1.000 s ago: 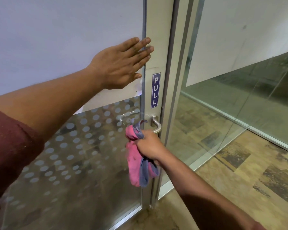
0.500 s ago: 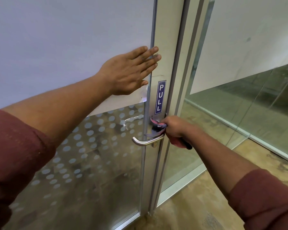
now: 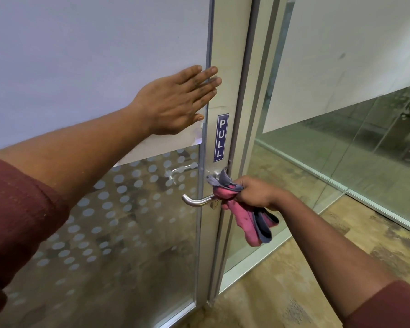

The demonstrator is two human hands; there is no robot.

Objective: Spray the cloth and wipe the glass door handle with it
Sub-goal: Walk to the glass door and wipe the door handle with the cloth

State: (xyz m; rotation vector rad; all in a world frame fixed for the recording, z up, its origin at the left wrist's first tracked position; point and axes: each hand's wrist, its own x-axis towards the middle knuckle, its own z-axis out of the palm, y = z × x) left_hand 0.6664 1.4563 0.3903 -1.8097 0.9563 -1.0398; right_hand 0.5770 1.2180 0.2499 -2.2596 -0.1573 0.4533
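Beside right fingers (image 3: 243, 189) clamped on bunched pink-and-grey cloth (image 3: 225, 192), curved steel lever handle (image 3: 195, 201); left fingers (image 3: 206, 78) splayed flat, probably steadying frosted glass door (image 3: 92, 55).

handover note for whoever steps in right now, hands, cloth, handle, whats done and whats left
Left hand: open, flat on the door's frosted panel, fingertips reaching the frame.
Right hand: shut on the pink and grey cloth, bunched at the root of the lever handle; a tail hangs below the fist.
Done: cloth is at the handle.
Left: the lever's free end shows bare, so wipe along it. No spray bottle in view.
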